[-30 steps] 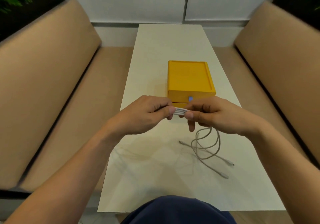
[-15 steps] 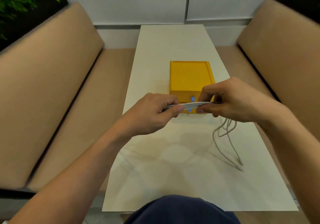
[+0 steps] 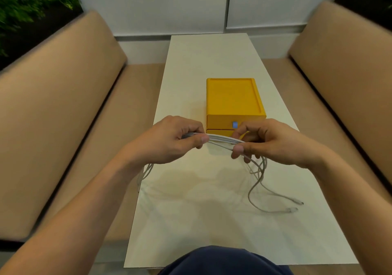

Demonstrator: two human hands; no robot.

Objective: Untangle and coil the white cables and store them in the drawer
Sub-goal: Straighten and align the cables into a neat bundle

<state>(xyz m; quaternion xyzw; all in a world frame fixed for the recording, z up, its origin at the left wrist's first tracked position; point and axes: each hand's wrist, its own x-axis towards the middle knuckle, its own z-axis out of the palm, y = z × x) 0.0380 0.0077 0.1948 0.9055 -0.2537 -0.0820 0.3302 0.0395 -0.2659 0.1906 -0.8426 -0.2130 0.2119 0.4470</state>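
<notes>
A bundle of white cables [image 3: 220, 140] stretches between my two hands above the white table [image 3: 212, 221]. My left hand [image 3: 176, 140] pinches the bundle's left end between thumb and curled fingers. My right hand [image 3: 269, 142] holds the right end the same way. Loose cable strands [image 3: 257, 181] hang below my right hand and trail across the table to two plug ends at the right. More loops hang under my left wrist. Behind my hands stands a yellow drawer box [image 3: 233, 102], both of its drawers closed, a small blue handle on the front.
Tan padded benches [image 3: 63, 113] run along both sides of the narrow table. A white wall stands at the far end. Green plants [image 3: 31, 0] fill the upper left corner. My dark blue lap shows at the bottom edge.
My right hand first pulled right and up, drawing the bundle longer, then came down slightly. The loose strands and plug ends shifted right across the table. Loops now hang under my left wrist.
</notes>
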